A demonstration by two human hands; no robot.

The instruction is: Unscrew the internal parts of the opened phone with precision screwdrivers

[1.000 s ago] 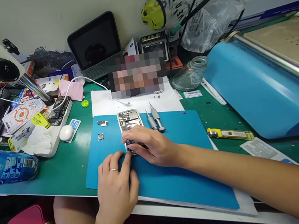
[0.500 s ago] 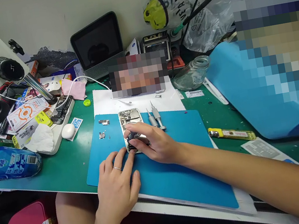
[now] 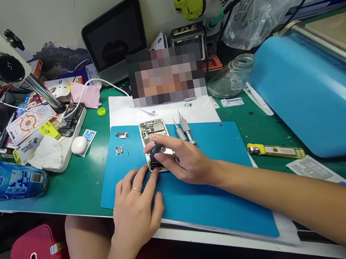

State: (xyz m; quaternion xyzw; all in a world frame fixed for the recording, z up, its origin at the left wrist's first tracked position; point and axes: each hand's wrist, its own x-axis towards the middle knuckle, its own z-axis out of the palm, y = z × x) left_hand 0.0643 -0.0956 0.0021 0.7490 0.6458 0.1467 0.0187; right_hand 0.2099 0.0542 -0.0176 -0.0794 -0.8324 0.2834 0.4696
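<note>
An opened smartphone (image 3: pixel 153 126) with bare circuitry lies on the blue mat (image 3: pixel 219 201). My right hand (image 3: pixel 185 158) reaches over it, thumb and fingers pinched round the dark handle of a small screwdriver (image 3: pixel 155 151). Its tip is hidden inside the lower part of the phone. My left hand (image 3: pixel 138 207) rests on the mat with fingers spread, the fingertips at the phone's bottom edge. To the phone's left lie a small metal bracket (image 3: pixel 122 135), a small metal part (image 3: pixel 119 150) and a tiny piece. Two grey screwdrivers (image 3: pixel 185 129) lie to its right.
A microscope (image 3: pixel 7 65) and a blue pouch (image 3: pixel 4 180) stand left, near a white mouse-shaped object (image 3: pixel 79 145). Behind are a dark screen (image 3: pixel 114 35) and a tilted glass jar (image 3: pixel 232 76). A yellow cutter (image 3: pixel 275 150) and a blue sheet (image 3: pixel 302 102) lie right.
The whole view has shifted slightly, so things sit a little higher and farther right. The screwdriver stays in my right hand over the phone, and my left hand keeps its place.
</note>
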